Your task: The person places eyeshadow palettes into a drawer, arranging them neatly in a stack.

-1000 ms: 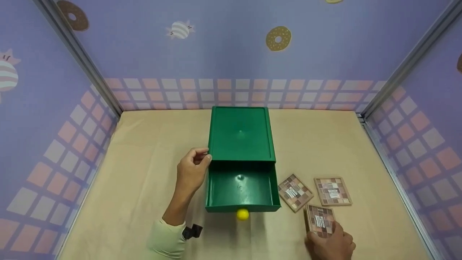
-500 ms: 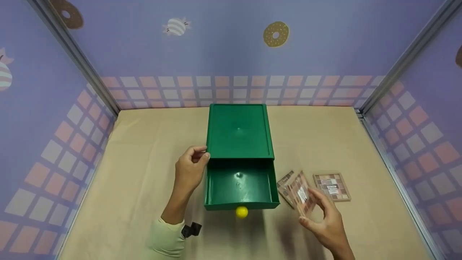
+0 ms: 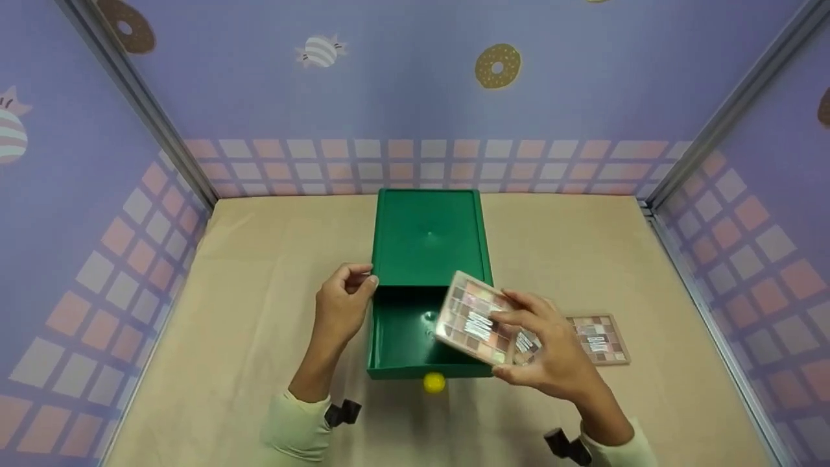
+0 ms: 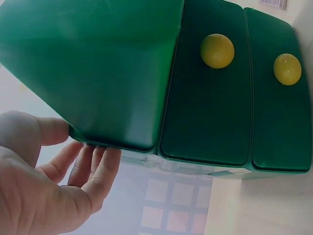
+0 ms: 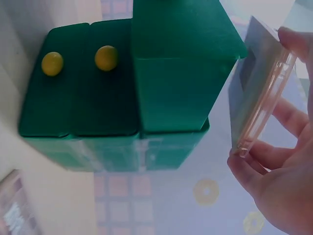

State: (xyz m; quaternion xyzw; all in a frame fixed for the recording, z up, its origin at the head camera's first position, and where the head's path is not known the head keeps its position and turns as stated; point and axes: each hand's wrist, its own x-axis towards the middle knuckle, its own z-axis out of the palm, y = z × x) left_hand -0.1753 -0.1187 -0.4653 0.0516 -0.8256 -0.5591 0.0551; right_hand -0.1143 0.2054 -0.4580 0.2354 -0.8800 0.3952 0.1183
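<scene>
In the head view my right hand (image 3: 548,344) holds a square eyeshadow palette (image 3: 476,321) by its edges, tilted over the right part of the pulled-out top drawer (image 3: 405,334). The right wrist view shows this palette (image 5: 259,90) edge-on, thumb at one end and fingers at the other. My left hand (image 3: 340,301) grips the front left corner of the green drawer cabinet (image 3: 428,237); thumb and fingers (image 4: 105,174) meet its edge. The drawer's visible floor is bare, and a yellow knob (image 3: 434,383) sits on its front. A second palette (image 3: 526,345) lies half hidden behind the right hand.
Another palette (image 3: 598,338) lies on the beige tabletop (image 3: 272,253) at the right. Below the pulled-out drawer are two shut drawers with yellow knobs (image 4: 217,51). Patterned purple walls (image 3: 415,84) enclose the back and both sides.
My right hand has picked up the nearest palette from the table at the lower right and carried it left over the drawer. The left hand stays at the cabinet's corner.
</scene>
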